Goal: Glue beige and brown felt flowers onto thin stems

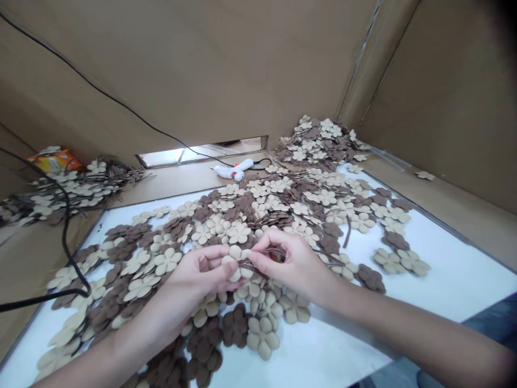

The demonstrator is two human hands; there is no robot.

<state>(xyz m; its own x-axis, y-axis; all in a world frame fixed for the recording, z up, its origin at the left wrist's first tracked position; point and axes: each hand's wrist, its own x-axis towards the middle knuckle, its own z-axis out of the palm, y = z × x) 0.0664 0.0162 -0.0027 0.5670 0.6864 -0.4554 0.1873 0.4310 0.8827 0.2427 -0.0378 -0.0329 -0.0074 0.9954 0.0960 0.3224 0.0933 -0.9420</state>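
Between both hands, at the centre of the head view, is a cream flower shape point(236, 257) with rounded petals. My left hand point(208, 272) pinches it from the left, thumb on top and fingers behind. Thin brown ribbon point(258, 268) lies against the flower's right side and loops through my right hand point(285, 261), whose thumb and forefinger are pressed together on it. The ribbon's strands come out to the right, beyond that hand. Many loose cream and dark brown flower shapes point(238, 233) lie under and around both hands.
A white glue gun point(235, 170) lies behind the flowers. A flower pile point(319, 143) stands at the back right, another point(76, 186) at the left near an orange packet point(56, 160). A black cable point(67, 226) hangs at the left. Cardboard walls point(210, 70) enclose the white work surface point(448, 280).
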